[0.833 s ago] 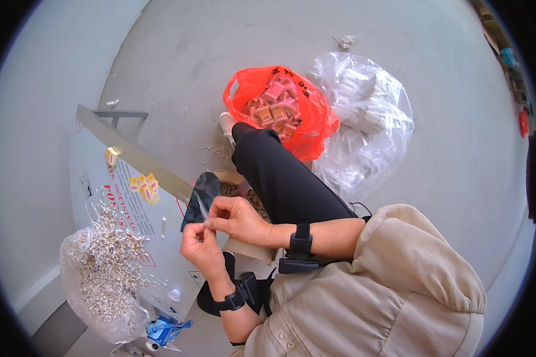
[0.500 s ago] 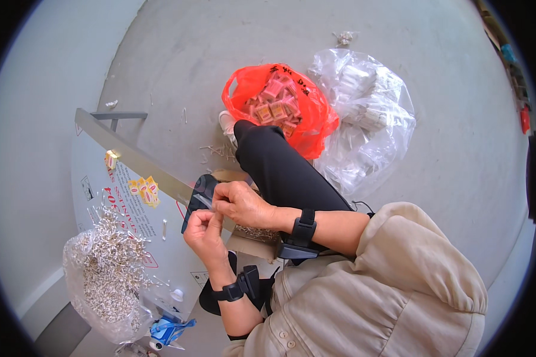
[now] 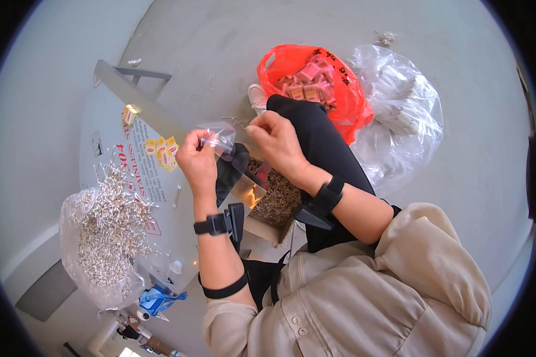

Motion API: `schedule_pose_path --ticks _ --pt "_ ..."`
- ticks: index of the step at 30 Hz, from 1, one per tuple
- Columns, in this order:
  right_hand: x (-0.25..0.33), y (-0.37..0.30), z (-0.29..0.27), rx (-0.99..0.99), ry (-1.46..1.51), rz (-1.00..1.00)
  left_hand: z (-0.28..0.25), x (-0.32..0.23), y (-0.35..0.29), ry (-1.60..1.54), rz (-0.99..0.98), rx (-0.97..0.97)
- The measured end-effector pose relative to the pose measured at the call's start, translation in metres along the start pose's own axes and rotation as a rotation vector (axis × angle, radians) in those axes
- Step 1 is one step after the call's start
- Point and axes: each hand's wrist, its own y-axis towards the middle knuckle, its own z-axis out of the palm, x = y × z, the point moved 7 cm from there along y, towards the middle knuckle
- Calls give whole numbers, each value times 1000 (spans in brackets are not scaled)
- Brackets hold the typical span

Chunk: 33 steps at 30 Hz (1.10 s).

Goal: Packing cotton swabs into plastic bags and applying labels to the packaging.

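Presently, left hand (image 3: 198, 163) clamped on clear pouch (image 3: 224, 135); right hand (image 3: 278, 146), fingers together.
Swabs (image 3: 110, 244) crowd the worktop (image 3: 101, 122) near left corner, cards (image 3: 162, 152) right edge.

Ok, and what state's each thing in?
Clear pouch: held, sealing unclear
Left grip: pinching pouch
Right grip: curled, holding unclear
Red plastic bag: open, holding pink packs
Clear swab bag: open, swabs exposed
Cardboard box: open, holding thin sticks
Large clear bag: filled, closure unclear
Yellow cards: loose on table

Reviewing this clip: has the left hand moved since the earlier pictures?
Yes: forward, away from the body; the left hand is now closer to the yellow cards on the table.
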Motion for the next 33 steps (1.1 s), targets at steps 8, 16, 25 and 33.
schedule_pose_path --ticks 8,16,25,33 --pt "-66 -7 31 76 537 647 33 40 15 -167 16 9" --pt "-78 -8 23 -148 398 600 39 33 12 189 209 141" --pt "-63 -34 20 -176 374 563 25 4 -5 350 487 230" --pt "-47 -65 33 -56 330 454 -3 14 -20 44 203 309"
